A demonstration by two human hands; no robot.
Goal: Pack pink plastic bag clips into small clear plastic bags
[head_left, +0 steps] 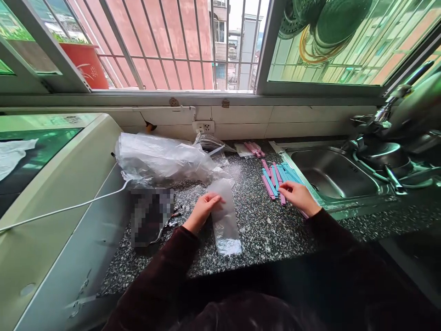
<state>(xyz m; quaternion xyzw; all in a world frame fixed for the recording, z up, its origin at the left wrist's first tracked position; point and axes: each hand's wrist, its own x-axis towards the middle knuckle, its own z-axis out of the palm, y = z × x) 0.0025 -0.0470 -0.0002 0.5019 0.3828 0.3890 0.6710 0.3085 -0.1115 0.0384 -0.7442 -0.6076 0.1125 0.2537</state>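
A narrow clear plastic bag (226, 230) lies flat on the speckled counter. My left hand (204, 209) is closed on its left edge, with thumb and fingers pinched together. On the right, my right hand (299, 197) is over a loose group of slim plastic bag clips, its fingertips pinched on a pink clip (283, 199). Blue clips (289, 173) lie beside it, close to the sink's edge. Further back, a few more pink clips (254, 148) rest by a small clear packet (243, 150).
A big bundle of clear plastic bags (161, 158) lies behind my left hand. Left of it stands a pale appliance (86, 151) with a white cord (69, 210). A blurred-out dark object (151, 216) is on the counter. The steel sink (336, 172) is at right.
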